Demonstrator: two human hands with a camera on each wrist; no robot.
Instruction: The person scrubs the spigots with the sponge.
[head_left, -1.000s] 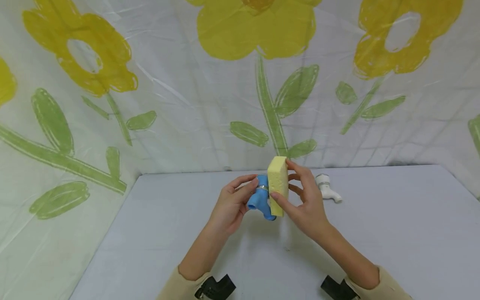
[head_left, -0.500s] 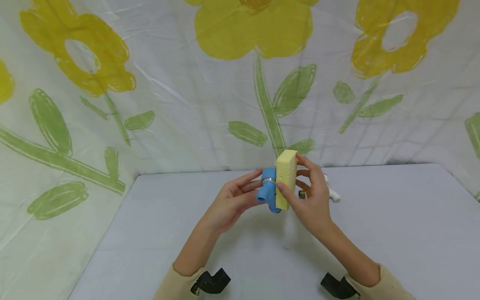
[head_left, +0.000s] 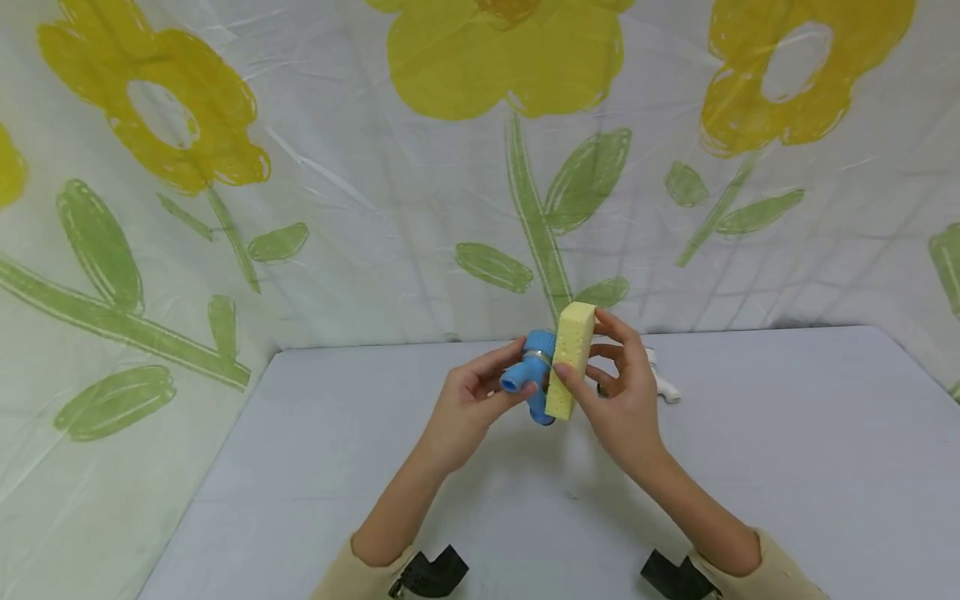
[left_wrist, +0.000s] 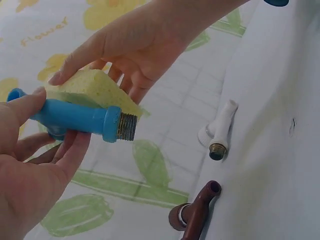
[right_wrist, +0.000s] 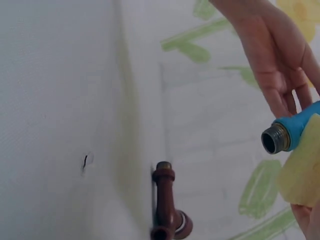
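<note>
My left hand (head_left: 461,412) holds a blue plastic tap (head_left: 538,357) up above the table, thumb across its body and fingers behind it. The tap's threaded metal inlet (left_wrist: 128,126) shows at one end in the left wrist view. A pale yellow block sponge (head_left: 573,346) is pinched by my right hand (head_left: 628,408), thumb on the near face and fingers on the far side. The sponge stands upright against the tap's right side in the head view. In the right wrist view, the sponge (right_wrist: 302,172) overlaps the tap and hides much of it.
A white tap (head_left: 666,388) lies on the table (head_left: 787,450) behind my right hand, partly hidden in the head view. A brown tap (left_wrist: 197,212) lies near it, seen in the wrist views. A flower-printed sheet (head_left: 360,208) hangs behind the table.
Both hands have shifted slightly right and up with the tap and sponge. The tap has turned in my left fingers, and the left thumb now lies lower across it.
</note>
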